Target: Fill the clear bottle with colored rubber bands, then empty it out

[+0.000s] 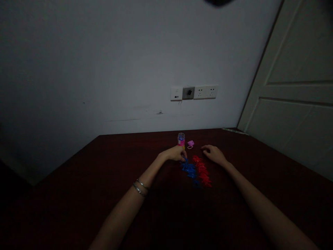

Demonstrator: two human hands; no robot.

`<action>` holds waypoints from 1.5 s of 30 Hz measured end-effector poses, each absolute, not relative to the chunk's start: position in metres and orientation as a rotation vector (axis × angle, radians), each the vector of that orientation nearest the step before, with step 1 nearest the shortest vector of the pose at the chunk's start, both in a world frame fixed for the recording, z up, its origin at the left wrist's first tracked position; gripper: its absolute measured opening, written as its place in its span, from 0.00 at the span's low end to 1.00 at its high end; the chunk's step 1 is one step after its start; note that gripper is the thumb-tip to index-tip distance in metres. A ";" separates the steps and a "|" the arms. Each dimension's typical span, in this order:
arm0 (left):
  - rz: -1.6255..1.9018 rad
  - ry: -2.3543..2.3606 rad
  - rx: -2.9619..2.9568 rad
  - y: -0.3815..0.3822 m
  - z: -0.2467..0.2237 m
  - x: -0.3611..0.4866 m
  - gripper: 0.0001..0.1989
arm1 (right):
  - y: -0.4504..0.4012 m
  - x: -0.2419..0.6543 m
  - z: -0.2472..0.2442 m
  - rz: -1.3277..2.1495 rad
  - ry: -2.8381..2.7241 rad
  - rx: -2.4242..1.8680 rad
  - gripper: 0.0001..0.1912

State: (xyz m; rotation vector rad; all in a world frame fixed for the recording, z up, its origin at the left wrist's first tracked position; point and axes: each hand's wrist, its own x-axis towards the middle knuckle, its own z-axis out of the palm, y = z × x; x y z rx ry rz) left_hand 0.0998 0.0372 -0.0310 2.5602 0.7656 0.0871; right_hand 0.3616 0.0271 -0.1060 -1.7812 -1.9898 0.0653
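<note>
My left hand is closed in a pinch at the far end of a row of small spiky blue pieces, with a blue piece at its fingertips. Alongside runs a matching row of spiky red pieces; the dim light hides their exact kind. To the right of the red row, my right hand rests on the table with fingers loosely apart and nothing in them. Just behind my left hand stands an uncapped clear jar with a pink and yellow label and something blue inside.
A pink cap with a loop lies right of the jar on the dark red table. Behind the table rises a pale wall with sockets and switches. A white panelled door stands at the right.
</note>
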 end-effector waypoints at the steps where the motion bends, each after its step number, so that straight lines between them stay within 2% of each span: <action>1: 0.094 0.765 2.562 0.037 -0.030 0.099 0.11 | 0.028 0.362 -0.106 0.069 -1.989 -1.788 0.16; 11: 0.279 0.719 2.557 0.030 -0.005 0.100 0.11 | 0.025 0.358 -0.102 0.094 -1.963 -1.799 0.16; 23: 0.995 0.892 2.239 0.067 0.043 0.102 0.13 | 0.022 0.356 -0.100 0.086 -1.970 -1.778 0.16; 45: 1.166 0.775 1.923 0.086 -0.001 0.106 0.12 | 0.024 0.358 -0.102 0.061 -1.985 -1.799 0.16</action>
